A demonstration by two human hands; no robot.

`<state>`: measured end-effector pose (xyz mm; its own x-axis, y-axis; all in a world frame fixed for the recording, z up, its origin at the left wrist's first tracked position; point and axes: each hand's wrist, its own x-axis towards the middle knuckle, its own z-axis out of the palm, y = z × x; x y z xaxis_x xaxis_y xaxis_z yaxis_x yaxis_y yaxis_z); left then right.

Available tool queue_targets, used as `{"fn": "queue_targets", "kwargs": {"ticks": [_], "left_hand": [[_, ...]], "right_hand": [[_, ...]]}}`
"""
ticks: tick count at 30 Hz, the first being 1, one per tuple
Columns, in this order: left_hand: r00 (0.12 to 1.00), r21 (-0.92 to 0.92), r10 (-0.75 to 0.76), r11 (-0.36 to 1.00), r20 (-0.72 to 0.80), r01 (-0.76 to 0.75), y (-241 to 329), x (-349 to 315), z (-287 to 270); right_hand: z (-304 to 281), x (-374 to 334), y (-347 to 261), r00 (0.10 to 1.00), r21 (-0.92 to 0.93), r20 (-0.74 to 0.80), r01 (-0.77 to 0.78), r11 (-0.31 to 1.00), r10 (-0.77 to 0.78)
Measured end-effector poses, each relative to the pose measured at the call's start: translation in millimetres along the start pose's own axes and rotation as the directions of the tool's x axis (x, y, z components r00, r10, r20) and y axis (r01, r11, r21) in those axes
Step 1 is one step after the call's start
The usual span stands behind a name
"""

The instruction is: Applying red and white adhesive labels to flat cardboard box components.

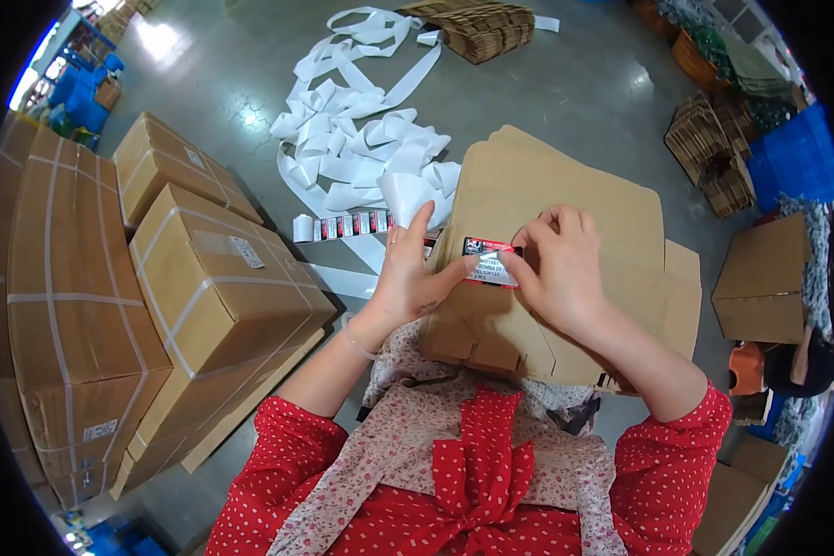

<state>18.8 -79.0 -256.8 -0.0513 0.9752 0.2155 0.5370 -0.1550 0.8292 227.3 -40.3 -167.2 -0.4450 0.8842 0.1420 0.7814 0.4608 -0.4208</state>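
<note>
Legible dark capitals and numerals cover a red, black and white label (494, 271) on the flattened carton (565, 199). Left of that carton, a label strip (347, 225) repeats tiny print; farther left, a strapped box (273, 301) bears a white printed label (246, 251), unreadable.

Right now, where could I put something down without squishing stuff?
The floor looks bare between the cardboard stack, the brown bundle and the brown piles. The cardboard's far part, beyond your right hand, looks free too. It's crowded by your left hand, near the white strips and big boxes.
</note>
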Motion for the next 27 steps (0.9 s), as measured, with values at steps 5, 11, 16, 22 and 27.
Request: {"fn": "queue_targets", "kwargs": {"ticks": [5, 11, 16, 22, 27], "left_hand": [[0.996, -0.059, -0.077, 0.995, 0.038, 0.079, 3, 10, 2], [0.939, -0.213, -0.329, 0.915, 0.104, 0.344, 15, 29, -1], [0.975, -0.141, -0.197, 0.968, 0.102, 0.21, 29, 31, 7], [0.978, -0.256, -0.145, 0.95, 0.149, 0.18, 29, 27, 24], [0.921, -0.303, -0.389, 0.878, 0.001, 0.371, 15, 38, 11]], "right_hand": [[-30, 0, 32, 0.933, -0.286, -0.304, 0.104, 0.953, -0.193], [-117, -74, 118, 0.889, -0.486, -0.435, -0.364, 0.795, 0.141], [-140, -130, 140, 0.808, -0.219, -0.223, -0.587, 0.78, 0.546], [-134, -152, 137, 0.751, 0.549, -0.183, -0.457, 0.7, 0.634], [-122, -208, 266, 0.431, 0.909, -0.235, -0.221, 0.355, 0.871]]}}
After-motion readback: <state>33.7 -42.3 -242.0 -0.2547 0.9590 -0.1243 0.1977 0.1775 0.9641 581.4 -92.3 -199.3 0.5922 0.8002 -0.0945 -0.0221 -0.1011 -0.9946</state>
